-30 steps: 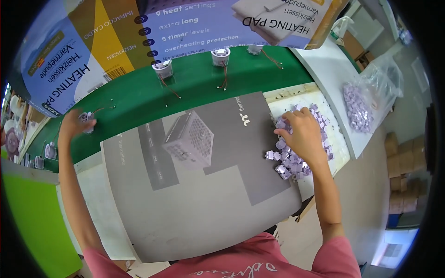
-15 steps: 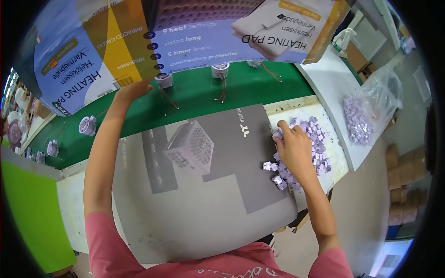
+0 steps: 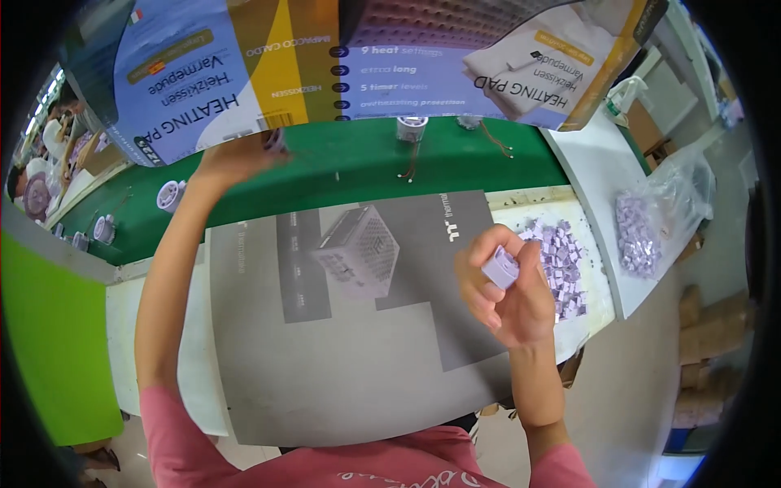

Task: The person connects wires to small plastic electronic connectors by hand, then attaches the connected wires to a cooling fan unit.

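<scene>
My right hand (image 3: 521,297) is raised over the right side of a grey printed sheet (image 3: 342,366). Pinched between its thumb and fingers is a small lilac plastic block (image 3: 500,267) with a recess on one side. Behind this hand lies a pile of similar small pieces (image 3: 565,260). My left hand (image 3: 240,159) reaches far over the green surface (image 3: 358,167) and is partly smeared by motion. Its fingers are on a round white part (image 3: 277,140) with thin wires, partly hidden under the blue printed packaging (image 3: 203,89).
More round white parts stand on the green surface, including one at its left (image 3: 171,195) and another at the back (image 3: 412,128). A clear bag of lilac pieces (image 3: 639,232) lies on the white ledge (image 3: 606,187) at right. A bright green panel (image 3: 53,342) is at far left.
My right hand has lifted away from the pile, turned over and now shows a lilac block in its fingers. My left hand has closed on a round white part and shifted it left.
</scene>
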`<state>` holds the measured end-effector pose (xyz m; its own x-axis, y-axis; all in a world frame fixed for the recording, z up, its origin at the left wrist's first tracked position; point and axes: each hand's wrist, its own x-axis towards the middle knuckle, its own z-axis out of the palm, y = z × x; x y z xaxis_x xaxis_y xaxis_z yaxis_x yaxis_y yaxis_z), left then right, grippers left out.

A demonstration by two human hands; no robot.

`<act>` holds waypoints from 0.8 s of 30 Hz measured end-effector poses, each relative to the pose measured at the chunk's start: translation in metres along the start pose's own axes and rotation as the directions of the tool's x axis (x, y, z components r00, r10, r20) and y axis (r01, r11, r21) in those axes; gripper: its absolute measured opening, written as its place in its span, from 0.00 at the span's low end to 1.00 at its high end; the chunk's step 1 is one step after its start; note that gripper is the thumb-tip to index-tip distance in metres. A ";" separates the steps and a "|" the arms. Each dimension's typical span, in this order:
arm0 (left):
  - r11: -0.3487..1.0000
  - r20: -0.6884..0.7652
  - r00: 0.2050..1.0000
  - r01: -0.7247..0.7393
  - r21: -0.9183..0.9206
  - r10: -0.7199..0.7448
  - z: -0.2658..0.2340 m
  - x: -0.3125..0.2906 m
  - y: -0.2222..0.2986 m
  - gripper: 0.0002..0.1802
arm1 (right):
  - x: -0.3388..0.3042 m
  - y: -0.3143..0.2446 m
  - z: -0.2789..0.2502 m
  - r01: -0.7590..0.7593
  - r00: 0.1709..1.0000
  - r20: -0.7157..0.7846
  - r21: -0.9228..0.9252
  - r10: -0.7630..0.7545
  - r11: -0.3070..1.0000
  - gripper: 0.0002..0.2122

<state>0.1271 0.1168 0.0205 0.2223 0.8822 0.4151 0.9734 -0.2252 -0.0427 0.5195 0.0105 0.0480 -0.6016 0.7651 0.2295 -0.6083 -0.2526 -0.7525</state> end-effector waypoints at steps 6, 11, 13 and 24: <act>0.954 0.347 0.910 0.279 -0.108 -0.227 -0.082 -0.112 0.086 0.35 | 0.011 0.016 0.020 -0.083 0.996 0.042 -0.055 0.085 0.995 0.25; 0.914 0.451 0.812 0.405 0.021 -0.370 -0.079 -0.180 0.118 0.34 | 0.022 0.038 0.034 0.031 0.990 0.140 -0.139 -0.011 0.990 0.21; 0.961 0.290 0.917 0.273 0.045 -0.274 -0.075 -0.186 0.123 0.34 | 0.028 0.049 0.032 0.062 0.971 0.232 -0.033 -0.052 0.998 0.21; 0.975 0.585 0.811 0.118 -0.187 0.015 -0.051 -0.138 0.137 0.18 | 0.046 0.081 0.022 -0.015 0.985 0.165 -0.242 0.057 0.970 0.16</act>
<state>0.2268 -0.0566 0.0035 0.2271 0.9540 -0.1959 0.9650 -0.1933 0.1772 0.4307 0.0122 0.0109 -0.7125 0.6410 0.2853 -0.4556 -0.1134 -0.8829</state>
